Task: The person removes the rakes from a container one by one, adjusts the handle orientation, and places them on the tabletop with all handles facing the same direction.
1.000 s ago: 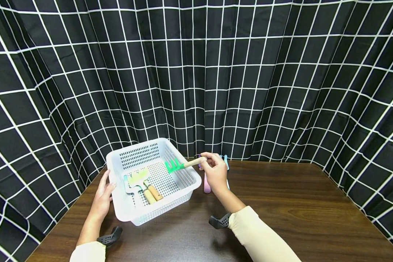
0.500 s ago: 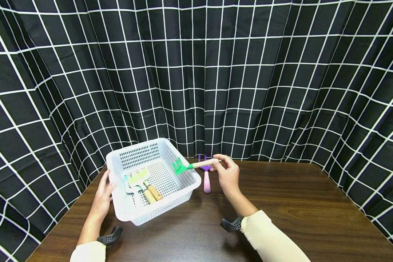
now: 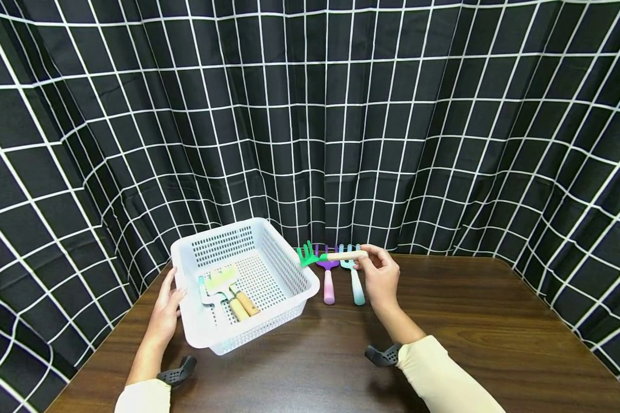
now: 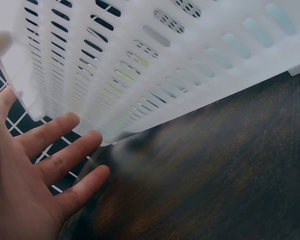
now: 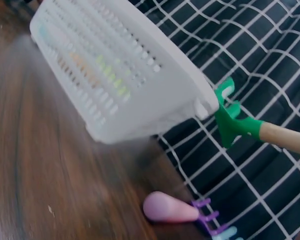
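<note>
My right hand (image 3: 381, 275) pinches the end of a pale wooden handle belonging to a small green garden rake (image 3: 310, 256). The rake is held sideways in the air, its tines close to the right rim of the white plastic basket (image 3: 200, 338). At the basket's left side, my left hand (image 3: 164, 307) holds the rim between thumb and fingers; in the left wrist view several fingers (image 4: 72, 155) spread below the rim. Inside the basket lie two wooden-handled tools: one with a pale yellow-green head (image 3: 222, 279), the other with a light blue head (image 3: 209, 293).
Behind the green rake, a purple fork with a pink handle (image 3: 329, 287) and a light blue fork (image 3: 358, 287) lie side by side on the brown wooden table (image 3: 470, 321). A black curtain with white grid lines (image 3: 392, 143) stands along the back and sides.
My right hand has moved right with the green rake, whose tines have gone from over the basket to outside its right rim. The two forks are more visible. My left hand stays put.
</note>
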`<state>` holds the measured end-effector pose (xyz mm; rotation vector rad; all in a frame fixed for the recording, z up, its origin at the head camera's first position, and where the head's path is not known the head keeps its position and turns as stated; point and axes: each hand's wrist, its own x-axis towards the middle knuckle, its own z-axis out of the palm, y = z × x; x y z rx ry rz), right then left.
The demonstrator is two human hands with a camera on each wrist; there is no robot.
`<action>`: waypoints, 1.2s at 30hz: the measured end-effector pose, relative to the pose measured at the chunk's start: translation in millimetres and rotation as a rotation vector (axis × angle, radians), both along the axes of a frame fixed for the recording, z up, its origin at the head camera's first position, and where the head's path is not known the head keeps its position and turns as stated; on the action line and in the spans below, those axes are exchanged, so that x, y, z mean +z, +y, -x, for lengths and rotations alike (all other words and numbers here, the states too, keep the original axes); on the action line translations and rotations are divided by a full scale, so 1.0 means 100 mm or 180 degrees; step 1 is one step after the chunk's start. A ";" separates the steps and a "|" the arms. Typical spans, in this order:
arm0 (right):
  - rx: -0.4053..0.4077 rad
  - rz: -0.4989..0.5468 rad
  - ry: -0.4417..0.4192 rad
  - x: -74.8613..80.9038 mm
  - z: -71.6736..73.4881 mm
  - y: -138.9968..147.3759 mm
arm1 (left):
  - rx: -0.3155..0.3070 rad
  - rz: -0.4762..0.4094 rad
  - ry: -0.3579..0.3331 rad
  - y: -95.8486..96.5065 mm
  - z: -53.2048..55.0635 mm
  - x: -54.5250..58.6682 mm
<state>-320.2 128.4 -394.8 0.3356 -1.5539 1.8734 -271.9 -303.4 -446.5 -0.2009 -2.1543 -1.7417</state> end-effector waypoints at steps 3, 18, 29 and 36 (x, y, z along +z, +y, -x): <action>-0.0169 -0.0179 0.0011 0.06 -0.07 0.06 | 0.0027 0.0009 -0.0024 -0.01 0.00 0.00; -0.1011 -0.0638 -0.0174 -0.04 -0.08 0.36 | 0.0061 0.0099 -0.0108 0.00 -0.01 0.01; -0.1360 -0.0697 -0.0183 -0.37 0.23 0.63 | 0.0052 0.0080 -0.0138 0.01 -0.01 0.01; -0.1587 -0.0855 -0.0128 -0.41 0.24 0.70 | 0.0062 0.0107 -0.0147 0.01 -0.01 0.02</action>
